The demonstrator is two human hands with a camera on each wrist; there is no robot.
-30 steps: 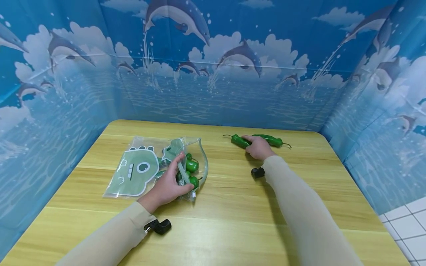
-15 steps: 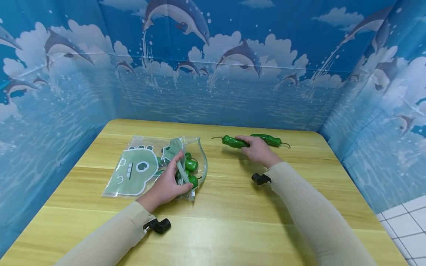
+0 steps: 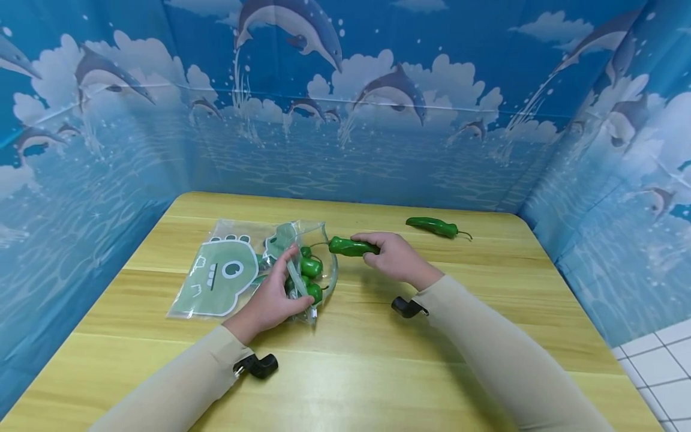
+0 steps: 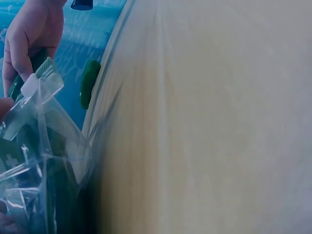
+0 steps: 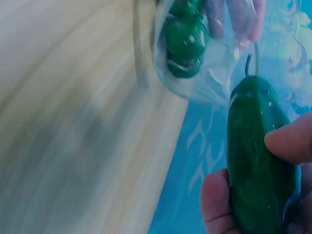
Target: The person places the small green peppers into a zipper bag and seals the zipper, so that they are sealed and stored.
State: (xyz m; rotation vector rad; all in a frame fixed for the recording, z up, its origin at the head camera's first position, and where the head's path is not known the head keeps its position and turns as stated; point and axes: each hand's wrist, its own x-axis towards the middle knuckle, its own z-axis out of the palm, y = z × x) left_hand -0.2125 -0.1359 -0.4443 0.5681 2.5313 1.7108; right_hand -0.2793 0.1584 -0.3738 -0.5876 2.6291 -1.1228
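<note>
A clear zip bag with green monster prints lies at the left, its mouth facing right. Several small green peppers sit inside near the mouth. My left hand holds the bag at its mouth, thumb and fingers spread along the rim. In the right wrist view, some left fingers show through the plastic. My right hand grips a long green chili pepper between thumb and fingers, above the table. Its stem points left and reaches the bag's mouth; in the head view I cannot tell whether it is inside.
Another long green chili pepper lies near the back edge of the wooden table. A blue dolphin-print curtain stands behind the table and along its sides. White tiles show at the lower right.
My right hand has lifted one chili pepper from beside the other and carried it left to the bag's mouth. My left hand and the bag have stayed nearly still.
</note>
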